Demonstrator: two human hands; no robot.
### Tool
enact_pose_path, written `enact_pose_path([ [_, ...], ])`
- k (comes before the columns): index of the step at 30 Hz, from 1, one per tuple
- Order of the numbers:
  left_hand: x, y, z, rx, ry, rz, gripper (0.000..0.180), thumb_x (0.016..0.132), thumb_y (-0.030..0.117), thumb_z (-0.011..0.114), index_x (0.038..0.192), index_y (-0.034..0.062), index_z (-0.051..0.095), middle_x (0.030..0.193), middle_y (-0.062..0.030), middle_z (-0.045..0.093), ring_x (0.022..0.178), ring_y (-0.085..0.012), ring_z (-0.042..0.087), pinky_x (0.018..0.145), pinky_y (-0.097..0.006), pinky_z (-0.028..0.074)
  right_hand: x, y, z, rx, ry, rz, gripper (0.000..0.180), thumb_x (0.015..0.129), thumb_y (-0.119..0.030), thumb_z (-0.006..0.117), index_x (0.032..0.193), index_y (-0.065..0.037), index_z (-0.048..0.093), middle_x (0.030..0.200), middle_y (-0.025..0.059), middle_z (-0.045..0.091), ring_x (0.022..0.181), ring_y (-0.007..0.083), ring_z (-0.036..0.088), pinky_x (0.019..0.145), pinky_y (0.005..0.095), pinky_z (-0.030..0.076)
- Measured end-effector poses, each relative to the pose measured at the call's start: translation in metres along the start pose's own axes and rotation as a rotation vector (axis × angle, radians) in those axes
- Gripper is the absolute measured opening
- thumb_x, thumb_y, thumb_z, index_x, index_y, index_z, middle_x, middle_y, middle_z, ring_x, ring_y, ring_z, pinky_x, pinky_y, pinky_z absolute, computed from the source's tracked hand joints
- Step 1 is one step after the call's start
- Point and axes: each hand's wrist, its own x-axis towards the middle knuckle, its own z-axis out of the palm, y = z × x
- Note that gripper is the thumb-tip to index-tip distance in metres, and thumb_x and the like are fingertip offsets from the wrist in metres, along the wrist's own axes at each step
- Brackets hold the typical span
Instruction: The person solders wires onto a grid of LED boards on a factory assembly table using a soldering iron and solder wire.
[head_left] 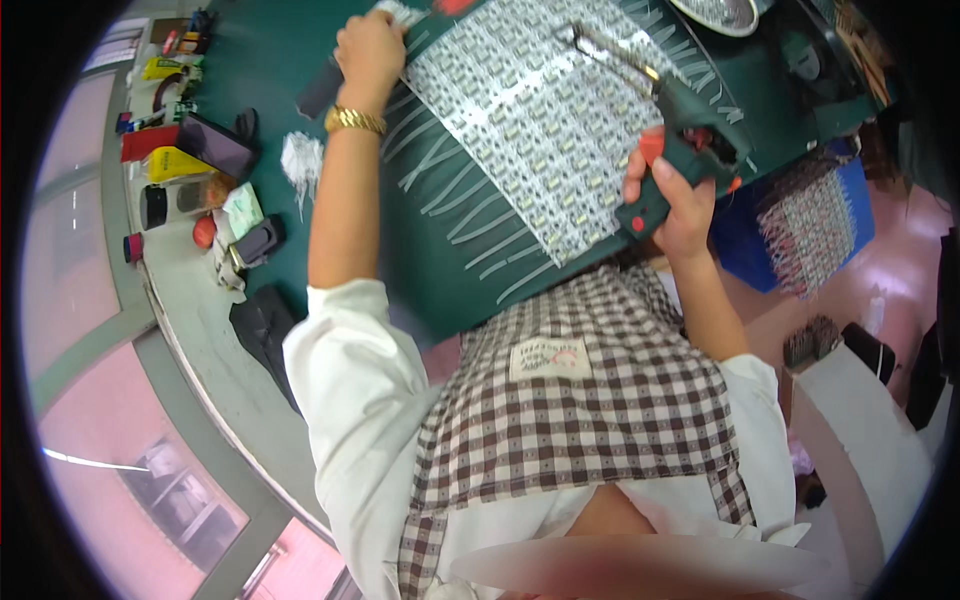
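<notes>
My right hand [685, 205] is wrapped round the handle of a dark green soldering gun [690, 120] with orange-red parts. Its thin metal prongs [610, 50] reach left over a large panel of small white circuit boards [530, 120]. Short white wires [455, 195] stick out along the panel's left edge, and more wires [690, 60] line its right side. At the far left, my left hand [370, 55] has its fingers curled in beside a white bundle [400, 12]. Whether the fingers hold part of it is hidden. A dark block-shaped object [320, 90] lies next to that hand.
A pile of white wires [302, 160] lies on the green table [400, 285] left of my forearm. A metal dish [720, 14] stands at the back right. Phones, pouches and packets crowd the left ledge [185, 290]. A blue bin [740, 235] holding wired boards sits at right.
</notes>
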Motion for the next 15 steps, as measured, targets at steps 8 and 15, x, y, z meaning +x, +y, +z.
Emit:
enact_pose_path([
  [8, -0.008, 0.021, -0.027, 0.069, 0.009, 0.155, 0.015, 0.084, 0.02, 0.061, 0.085, 0.0058, 0.065, 0.087, -0.0139, 0.062, 0.088, -0.0324, 0.06, 0.076, -0.044, 0.047, 0.001, 0.001, 0.0, -0.01, -0.036, -0.028, 0.028, 0.089, -0.009, 0.054, 0.114, 0.002, 0.05, 0.085, 0.0115, 0.06, 0.066, 0.0158, 0.058, 0.061, 0.0277, 0.049],
  [15, -0.016, 0.0, -0.005, -0.478, 0.365, 0.1, 0.011, 0.089, 0.008, 0.055, 0.094, 0.0014, 0.062, 0.084, -0.0144, 0.063, 0.077, -0.0279, 0.062, 0.071, -0.035, 0.048, 0.002, 0.002, -0.005, -0.048, -0.075, -0.048, 0.03, 0.091, -0.012, 0.051, 0.117, 0.002, 0.049, 0.087, 0.0126, 0.06, 0.067, 0.0161, 0.058, 0.062, 0.0278, 0.049],
])
